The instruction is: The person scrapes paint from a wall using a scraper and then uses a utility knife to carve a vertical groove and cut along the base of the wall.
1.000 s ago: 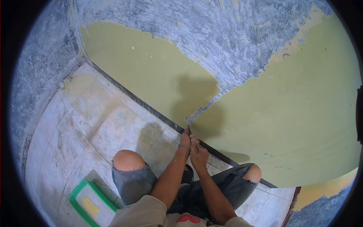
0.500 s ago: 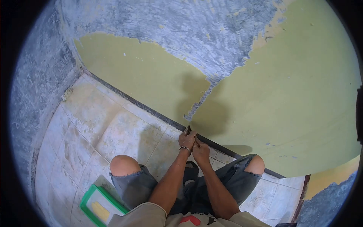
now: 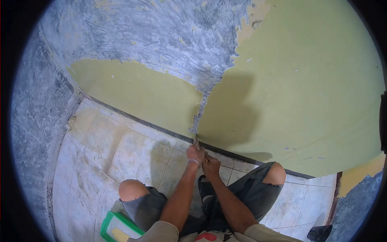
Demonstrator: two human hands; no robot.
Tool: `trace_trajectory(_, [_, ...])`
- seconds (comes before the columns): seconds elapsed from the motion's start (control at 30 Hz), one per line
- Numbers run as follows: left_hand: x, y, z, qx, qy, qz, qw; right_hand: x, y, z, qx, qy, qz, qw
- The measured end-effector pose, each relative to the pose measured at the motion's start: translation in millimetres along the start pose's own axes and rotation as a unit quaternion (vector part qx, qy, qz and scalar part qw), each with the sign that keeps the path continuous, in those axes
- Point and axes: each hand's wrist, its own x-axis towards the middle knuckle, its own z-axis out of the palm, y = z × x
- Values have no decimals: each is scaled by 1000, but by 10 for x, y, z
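My left hand is closed around the front of a thin scraping tool, whose tip touches the wall just above the dark baseboard. Right beside it, my right hand grips the tool's handle, partly hidden by the fingers. Above the tip, a narrow scraped strip runs up through the green paint to a wide bare grey patch.
A green-rimmed tray with something yellowish in it lies on the tiled floor at lower left. Grey wall stands at the left. A dark object lies at lower right. My bent knees flank my arms.
The camera view has turned and shifted, so the wall patch appears lower and farther left. Both hands remain on the tool near the baseboard, with the tool's tip still at the wall.
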Motion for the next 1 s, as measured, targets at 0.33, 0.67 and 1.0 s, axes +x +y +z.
trace_trajectory(0.33, [189,344,-369,-42,-122,-127,983,200,-91,53,46,-40,51,997])
trace_trajectory(0.67, [128,731,-690,-56,75,-99,991,574,-903,-568,-53,-107,-153,981])
trace_trajectory(1.0, [98,2718,-1853,-362,75,150,917,1189,-2288,-2169,62,-149,-278,947])
